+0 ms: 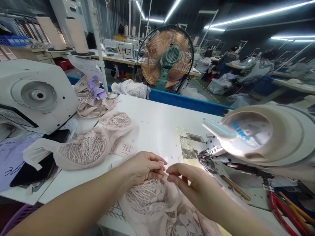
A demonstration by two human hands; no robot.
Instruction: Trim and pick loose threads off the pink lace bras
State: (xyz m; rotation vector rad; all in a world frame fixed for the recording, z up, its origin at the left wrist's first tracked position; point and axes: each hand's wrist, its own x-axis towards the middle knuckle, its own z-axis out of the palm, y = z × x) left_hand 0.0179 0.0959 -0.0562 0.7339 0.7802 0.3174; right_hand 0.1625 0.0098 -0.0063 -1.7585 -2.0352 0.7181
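Observation:
A pale pink lace bra [147, 200] lies at the table's front edge, its cups hanging toward me. Above it, my left hand [147, 167] is closed, pinching a narrow pink strap end of the bra between thumb and fingers. My right hand [187, 180] is closed too, thumb and forefinger meeting at the same small bit of strap; the fingertips of both hands nearly touch. Another pink lace bra [83, 147] rests flat to the left, with a printed label [123, 148] beside it. A sewing machine [256, 134] stands right of my hands, its needle area lit.
A second machine [36, 95] borders the left side, near a black phone [36, 173] and purple paper [12, 157]. Bundled bras [95, 105] lie behind. Red-handled scissors [275, 209] and a wooden-handled tool [236, 187] are at right. A large fan [164, 59] stands beyond the table.

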